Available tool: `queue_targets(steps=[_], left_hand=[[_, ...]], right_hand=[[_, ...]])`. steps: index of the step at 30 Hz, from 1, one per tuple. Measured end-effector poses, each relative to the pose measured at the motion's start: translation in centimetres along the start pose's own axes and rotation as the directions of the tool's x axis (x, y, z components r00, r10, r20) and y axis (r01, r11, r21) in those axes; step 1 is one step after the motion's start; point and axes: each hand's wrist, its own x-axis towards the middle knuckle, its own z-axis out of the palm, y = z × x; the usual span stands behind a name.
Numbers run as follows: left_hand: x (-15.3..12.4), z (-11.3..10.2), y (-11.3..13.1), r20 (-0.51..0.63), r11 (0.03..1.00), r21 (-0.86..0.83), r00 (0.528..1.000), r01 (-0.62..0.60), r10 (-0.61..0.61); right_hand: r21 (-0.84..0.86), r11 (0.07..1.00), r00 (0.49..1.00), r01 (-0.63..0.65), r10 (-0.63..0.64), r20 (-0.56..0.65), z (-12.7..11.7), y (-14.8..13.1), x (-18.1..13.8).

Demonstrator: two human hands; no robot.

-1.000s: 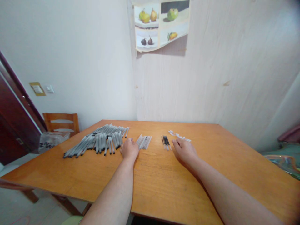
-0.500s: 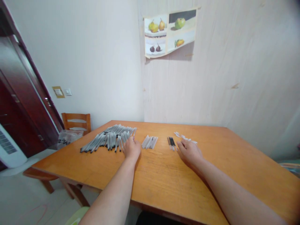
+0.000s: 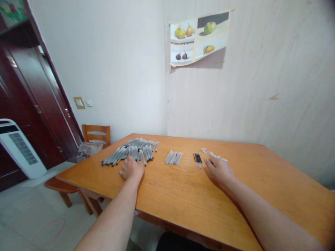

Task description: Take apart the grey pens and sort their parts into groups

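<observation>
A big heap of grey pens (image 3: 131, 152) lies on the left part of the wooden table (image 3: 183, 195). My left hand (image 3: 131, 169) rests at the heap's near edge, fingers curled onto the pens; what it grips I cannot make out. A small bundle of pale tubes (image 3: 173, 158) lies in the middle, then a few thin black refills (image 3: 198, 158), then white caps (image 3: 213, 154). My right hand (image 3: 219, 169) lies on the table just beside the black refills, fingers loosely bent with their tips near the refills.
A wooden chair (image 3: 96, 134) with a plastic bag (image 3: 87, 150) stands past the table's left corner. A white floor appliance (image 3: 22, 148) and a dark red door (image 3: 39, 94) are at the left. A fruit poster (image 3: 199, 36) hangs on the wall.
My left hand slid left from beside the pale tubes to the near edge of the grey pen heap. The view turned left. My right hand stayed by the black refills.
</observation>
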Motion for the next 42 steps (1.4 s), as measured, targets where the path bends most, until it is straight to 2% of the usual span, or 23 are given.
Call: queue_targets(steps=[6,10,21,28,33,38,42], left_hand=[[0.8,0.6,-0.3,0.106,0.999,0.032,0.994,0.003,-0.007],[0.9,0.7,-0.2,0.127,0.999,0.04,0.992,-0.01,0.005],[0.6,0.9,-0.3,0.037,1.0,-0.024,0.999,-0.015,0.016],[0.1,0.9,0.0,-0.062,0.991,-0.116,0.996,-0.072,0.065],[-0.7,1.2,1.7,-0.136,0.951,-0.208,0.969,-0.23,0.204],[-1.7,2.0,5.1,-0.163,0.848,-0.367,0.924,-0.381,0.345],[-3.5,2.5,9.2,-0.1,0.73,-0.582,0.922,-0.358,0.373]], right_hand=[[0.009,1.0,1.0,0.017,-0.017,0.011,0.2,0.1,0.0],[0.005,1.0,1.0,0.027,-0.027,0.007,0.3,0.3,0.1],[0.003,1.0,0.999,0.031,-0.031,0.011,0.7,0.7,0.3],[0.02,0.999,0.999,0.038,-0.038,0.007,0.6,0.6,0.2],[0.014,1.0,1.0,0.025,-0.025,-0.007,0.8,0.7,0.4],[0.036,0.999,0.999,0.029,-0.029,-0.017,0.8,0.7,0.5],[0.068,0.997,0.999,0.025,-0.022,-0.043,0.7,0.6,0.3]])
